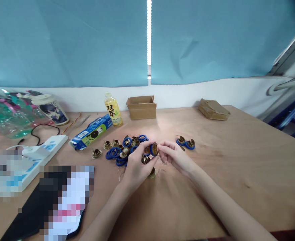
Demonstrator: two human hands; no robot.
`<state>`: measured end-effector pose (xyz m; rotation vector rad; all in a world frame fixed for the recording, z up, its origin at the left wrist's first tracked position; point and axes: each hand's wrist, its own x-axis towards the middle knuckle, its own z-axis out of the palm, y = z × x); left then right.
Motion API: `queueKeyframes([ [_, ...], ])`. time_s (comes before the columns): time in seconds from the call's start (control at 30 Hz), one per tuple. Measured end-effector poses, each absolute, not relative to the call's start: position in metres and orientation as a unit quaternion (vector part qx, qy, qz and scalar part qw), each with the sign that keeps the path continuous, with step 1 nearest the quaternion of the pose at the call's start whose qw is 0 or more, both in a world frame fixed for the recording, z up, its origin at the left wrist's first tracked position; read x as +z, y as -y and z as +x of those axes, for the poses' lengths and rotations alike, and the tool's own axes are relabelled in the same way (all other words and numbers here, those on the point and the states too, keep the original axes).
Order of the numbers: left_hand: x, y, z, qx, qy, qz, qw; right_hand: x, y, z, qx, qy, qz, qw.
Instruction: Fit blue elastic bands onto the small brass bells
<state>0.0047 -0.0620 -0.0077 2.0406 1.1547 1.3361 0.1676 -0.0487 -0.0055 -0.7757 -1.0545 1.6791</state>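
Observation:
Between the thumb and fingers of my left hand [140, 161] is a round brass-coloured fitting [154, 149] with a blue ring around it. My right hand [174, 155] is closed at the fitting's right edge, its fingertips pinched together; what they hold is too small to make out. Beneath and left of my hands lies a pile of brass-coloured fittings [124, 152] and loose blue rings [113, 153], partly covered by my left hand. Thin curved wire pieces [160, 172] lie close to the pile. Right of my hands rest a few fittings with blue rings [189, 144].
Behind the pile stand a yellow-labelled drink bottle [113, 110] and an open cardboard box [141, 109]. A blue carton [92, 132], a power strip [42, 157] and a phone [72, 201] lie on the left. Another cardboard box [214, 109] sits at the back right.

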Motion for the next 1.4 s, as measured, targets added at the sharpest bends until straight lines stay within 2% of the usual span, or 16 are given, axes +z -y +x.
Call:
queueKeyframes([
  [0.7,-0.0115,0.065,0.0063,0.507,-0.385,0.766,0.085,-0.0074,0.0494,0.1635,0.671,0.431,-0.359,0.485],
  [1.4,-0.0128,0.0668,0.0064,0.52,-0.402,0.751,0.072,-0.0063,0.0528,0.1576,0.633,0.459,-0.368,0.503],
])
